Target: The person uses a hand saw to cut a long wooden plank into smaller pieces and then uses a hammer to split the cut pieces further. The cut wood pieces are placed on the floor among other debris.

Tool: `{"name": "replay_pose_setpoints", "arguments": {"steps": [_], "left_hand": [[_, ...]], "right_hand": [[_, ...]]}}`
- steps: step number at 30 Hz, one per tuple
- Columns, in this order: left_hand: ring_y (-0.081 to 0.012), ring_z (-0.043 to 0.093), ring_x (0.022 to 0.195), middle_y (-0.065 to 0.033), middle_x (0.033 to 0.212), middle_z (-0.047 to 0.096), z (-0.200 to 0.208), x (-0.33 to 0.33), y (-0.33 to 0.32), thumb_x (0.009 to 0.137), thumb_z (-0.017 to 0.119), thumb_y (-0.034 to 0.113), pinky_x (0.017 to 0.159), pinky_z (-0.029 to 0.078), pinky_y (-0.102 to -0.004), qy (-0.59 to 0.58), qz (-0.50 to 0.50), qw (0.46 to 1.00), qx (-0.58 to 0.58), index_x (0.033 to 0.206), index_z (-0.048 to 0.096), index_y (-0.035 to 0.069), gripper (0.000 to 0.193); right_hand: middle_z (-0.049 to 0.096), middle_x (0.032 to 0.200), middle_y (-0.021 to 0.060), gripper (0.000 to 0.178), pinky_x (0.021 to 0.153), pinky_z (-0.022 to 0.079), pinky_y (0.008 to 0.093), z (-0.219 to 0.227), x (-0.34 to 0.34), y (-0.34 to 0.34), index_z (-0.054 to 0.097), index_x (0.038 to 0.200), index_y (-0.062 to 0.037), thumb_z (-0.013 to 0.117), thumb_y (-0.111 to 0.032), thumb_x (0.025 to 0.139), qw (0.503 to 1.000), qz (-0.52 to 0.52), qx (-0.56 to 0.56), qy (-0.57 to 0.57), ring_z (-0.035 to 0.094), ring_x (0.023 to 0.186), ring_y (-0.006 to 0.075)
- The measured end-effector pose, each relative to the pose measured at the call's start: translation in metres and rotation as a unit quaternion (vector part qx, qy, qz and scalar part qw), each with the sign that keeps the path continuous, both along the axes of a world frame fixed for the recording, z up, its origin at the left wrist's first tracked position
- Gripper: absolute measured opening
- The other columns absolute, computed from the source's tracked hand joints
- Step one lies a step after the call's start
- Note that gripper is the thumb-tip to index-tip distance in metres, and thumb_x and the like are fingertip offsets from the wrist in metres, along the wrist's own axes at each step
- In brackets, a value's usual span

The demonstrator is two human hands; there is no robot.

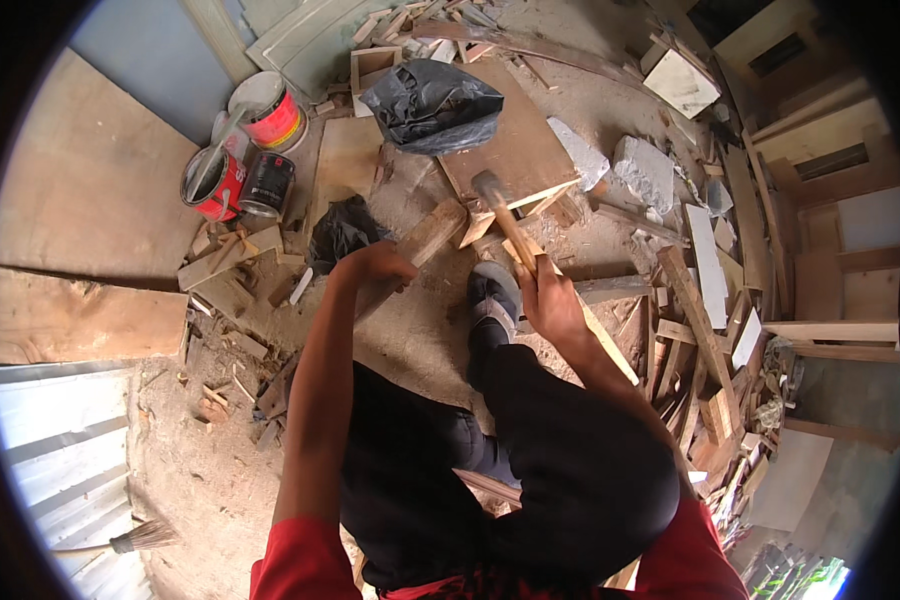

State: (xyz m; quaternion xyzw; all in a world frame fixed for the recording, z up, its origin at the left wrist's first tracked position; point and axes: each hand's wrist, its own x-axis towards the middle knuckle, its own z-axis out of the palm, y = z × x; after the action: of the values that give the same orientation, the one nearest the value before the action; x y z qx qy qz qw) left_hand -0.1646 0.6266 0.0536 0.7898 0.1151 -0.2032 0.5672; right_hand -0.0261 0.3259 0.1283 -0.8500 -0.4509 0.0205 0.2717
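My right hand (550,300) grips the wooden handle of a hammer (503,215), its metal head raised over the end of a wooden plank. My left hand (375,265) presses down on that wooden plank (425,240), which lies slanted on the dusty floor. My grey shoe (495,295) stands on the ground between both hands, and my dark trousers fill the lower middle. The plank's near end is hidden under my left hand.
Three paint cans (245,165) stand at upper left. A black plastic bag (432,105) lies on a plywood board (515,150). Stone chunks (645,170) and several offcut planks (695,330) pile up at right. Corrugated sheet (50,440) lies lower left, beside a small broom (145,538).
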Motion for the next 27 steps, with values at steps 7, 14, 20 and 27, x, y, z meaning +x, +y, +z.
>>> {"name": "replay_pose_setpoints", "arguments": {"steps": [7,14,20,27], "left_hand": [[-0.0190,0.070,0.070,-0.0106,0.074,0.072,-0.012,-0.007,-0.003,0.075,0.069,0.028,0.072,0.053,-0.0339,-0.011,0.005,1.000,0.027,0.075,0.073,-0.001,0.029],[-0.0199,0.069,0.071,-0.0107,0.074,0.072,-0.009,-0.003,-0.005,0.072,0.070,0.030,0.073,0.053,-0.0335,0.032,0.032,0.999,-0.026,0.074,0.074,0.000,0.030],[-0.0198,0.069,0.070,-0.0103,0.071,0.071,-0.011,-0.004,0.004,0.072,0.069,0.028,0.071,0.052,-0.0336,0.007,0.062,0.997,-0.045,0.073,0.073,0.000,0.028],[-0.0254,0.069,0.073,-0.0179,0.077,0.070,0.004,-0.005,-0.015,0.070,0.071,0.032,0.073,0.052,-0.0345,0.031,0.084,0.994,0.069,0.084,0.071,-0.005,0.039]], "right_hand": [[0.060,0.063,0.0272,0.028,0.048,0.050,0.0533,-0.009,0.005,0.001,0.048,0.104,0.0005,0.061,-0.023,0.095,0.995,0.011,-0.095,-0.010,0.063,0.058,0.0477],[0.060,0.061,0.0274,0.028,0.047,0.049,0.0527,-0.009,0.005,-0.003,0.048,0.101,0.0003,0.061,-0.023,0.095,0.996,-0.007,-0.089,-0.010,0.063,0.057,0.0466],[0.059,0.060,0.0273,0.023,0.046,0.049,0.0517,0.005,0.001,0.010,0.049,0.096,0.0008,0.061,-0.019,0.095,0.997,0.007,0.054,0.052,0.063,0.055,0.0444],[0.058,0.060,0.0298,0.034,0.045,0.045,0.0519,0.049,-0.016,0.020,0.049,0.110,0.0109,0.060,-0.018,0.097,0.990,-0.005,0.107,0.094,0.063,0.061,0.0489]]}}
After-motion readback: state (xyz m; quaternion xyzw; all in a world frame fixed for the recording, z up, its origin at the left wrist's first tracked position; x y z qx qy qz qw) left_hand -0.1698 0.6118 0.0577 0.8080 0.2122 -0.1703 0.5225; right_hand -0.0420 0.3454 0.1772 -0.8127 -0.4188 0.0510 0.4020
